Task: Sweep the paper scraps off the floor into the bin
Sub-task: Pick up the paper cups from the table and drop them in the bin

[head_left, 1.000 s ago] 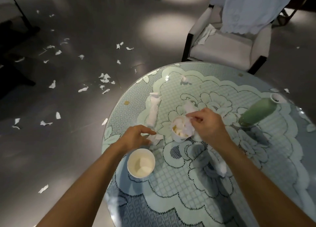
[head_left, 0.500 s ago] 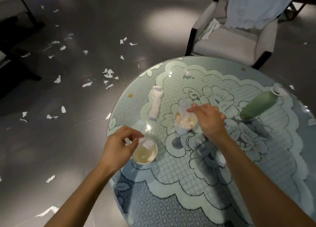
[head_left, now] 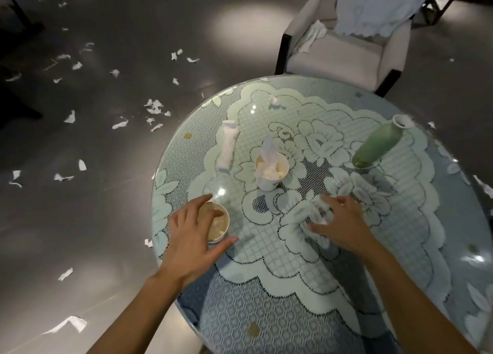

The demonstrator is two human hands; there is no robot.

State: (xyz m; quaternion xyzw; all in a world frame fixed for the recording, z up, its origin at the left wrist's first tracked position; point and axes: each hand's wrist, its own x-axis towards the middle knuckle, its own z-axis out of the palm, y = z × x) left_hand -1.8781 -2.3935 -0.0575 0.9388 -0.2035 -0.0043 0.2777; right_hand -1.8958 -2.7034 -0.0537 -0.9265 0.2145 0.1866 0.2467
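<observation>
Fingers of the left hand are spread and loose over the near paper cup at the table's left edge. The right hand, fingers straight, touches a crumpled tissue mid-table. Paper scraps lie scattered on the floor left of the table; no bin shows. Better to drop the tissue into the cup without tipping it, then turn to the floor.

The left hand opened over near cup; right hand reached crumpled tissue.
</observation>
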